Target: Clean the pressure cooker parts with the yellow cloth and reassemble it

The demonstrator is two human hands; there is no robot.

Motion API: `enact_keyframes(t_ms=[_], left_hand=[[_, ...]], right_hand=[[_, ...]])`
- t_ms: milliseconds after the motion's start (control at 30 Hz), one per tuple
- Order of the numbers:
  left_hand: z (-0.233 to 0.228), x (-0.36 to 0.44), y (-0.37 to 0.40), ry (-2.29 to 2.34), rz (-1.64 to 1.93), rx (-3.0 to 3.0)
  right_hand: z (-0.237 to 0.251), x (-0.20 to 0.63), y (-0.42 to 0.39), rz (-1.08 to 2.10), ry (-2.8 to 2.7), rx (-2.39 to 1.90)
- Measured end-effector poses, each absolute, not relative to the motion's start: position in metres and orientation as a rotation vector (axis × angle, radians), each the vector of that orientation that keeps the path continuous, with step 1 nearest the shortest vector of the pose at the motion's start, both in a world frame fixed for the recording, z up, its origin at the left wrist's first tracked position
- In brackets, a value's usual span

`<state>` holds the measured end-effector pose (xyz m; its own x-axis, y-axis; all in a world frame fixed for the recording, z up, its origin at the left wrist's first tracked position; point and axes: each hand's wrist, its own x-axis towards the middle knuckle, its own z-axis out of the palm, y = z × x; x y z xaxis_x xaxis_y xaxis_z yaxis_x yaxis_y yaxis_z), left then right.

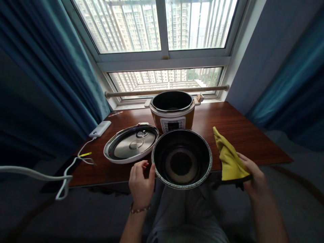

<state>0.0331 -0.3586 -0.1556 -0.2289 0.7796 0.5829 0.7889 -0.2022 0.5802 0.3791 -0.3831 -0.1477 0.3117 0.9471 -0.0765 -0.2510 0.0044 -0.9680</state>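
Observation:
A black inner pot (181, 162) with a speckled rim sits at the table's front edge, its opening facing up. My left hand (141, 180) is at the pot's left side, thumb beside the rim and apart from the loosely bent fingers; whether the thumb touches the pot is hard to tell. To the right of the pot, my right hand (253, 173) grips a yellow cloth (229, 157) with a dark edge, which hangs folded in the air. Behind the pot stands an electric pressure cooker (172, 116), open at the top. Its round lid (131, 143) lies inner side up on the left.
The brown wooden table (243, 135) stands against a window (164, 81) with a rail (167, 91) across it. A white power strip (100, 128) and its cable (68, 168) lie at the left. Blue curtains (50, 60) hang on both sides.

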Motion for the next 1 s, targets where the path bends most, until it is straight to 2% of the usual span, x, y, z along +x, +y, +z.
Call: enact_keyframes(t_ms=[100,200,333,400,533,733,1000], left_hand=[[-0.148,0.048,-0.375,-1.343,-1.421,-2.343],[-0.148,0.067,-0.384,-1.018,-1.253,-2.701],[-0.154,0.081,-0.387,-1.141,-1.219,-2.722],[-0.157,0.082,-0.388,-1.175,-1.228,-2.720],[-0.161,0.080,-0.388,-1.202,-1.229,-2.726],[-0.163,0.078,-0.387,-1.195,-1.202,-2.734],[-0.162,0.078,-0.390,-1.163,-1.217,-2.697]], right_hand=[[-0.127,0.348,-0.393,1.228,-0.840,-1.269],[-0.119,0.308,-0.403,1.112,-1.293,-1.413],[-0.122,0.266,-0.410,0.460,-1.725,-1.554],[-0.125,0.254,-0.409,0.280,-1.846,-1.551],[-0.131,0.240,-0.405,0.219,-2.108,-1.503],[-0.136,0.235,-0.404,0.173,-2.167,-1.434],[-0.141,0.290,-0.391,0.280,-2.287,-1.156]])
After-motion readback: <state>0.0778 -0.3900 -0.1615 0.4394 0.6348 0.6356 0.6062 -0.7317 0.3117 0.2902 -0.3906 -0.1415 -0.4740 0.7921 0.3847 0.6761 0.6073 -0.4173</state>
